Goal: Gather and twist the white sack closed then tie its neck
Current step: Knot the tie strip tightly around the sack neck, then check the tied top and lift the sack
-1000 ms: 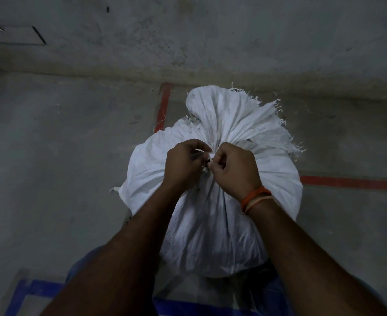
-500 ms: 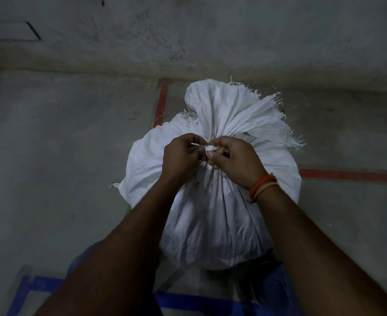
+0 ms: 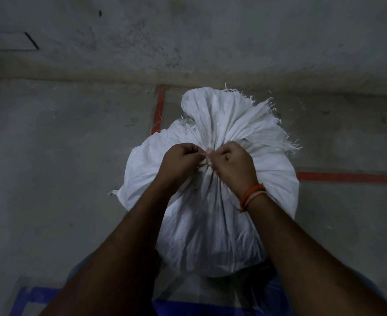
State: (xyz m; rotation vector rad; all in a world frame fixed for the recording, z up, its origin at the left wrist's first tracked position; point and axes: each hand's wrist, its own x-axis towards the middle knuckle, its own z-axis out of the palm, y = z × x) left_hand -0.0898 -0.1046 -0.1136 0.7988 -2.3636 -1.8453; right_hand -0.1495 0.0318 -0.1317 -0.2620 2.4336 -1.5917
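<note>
Dim overall, low-light shot w/ greyish cast. White sack is the brightest thing, centre frame, no blown highlights; folds readable. Concrete floor around sack is murky, darkening toward the corners (vignette). Light source can't tell; soft shadow at sack's near side. Both forearms near-black, little detail. Slight motion blur where left hand and right hand meet. Wide-angle bend: wall base above sack curves.
</note>
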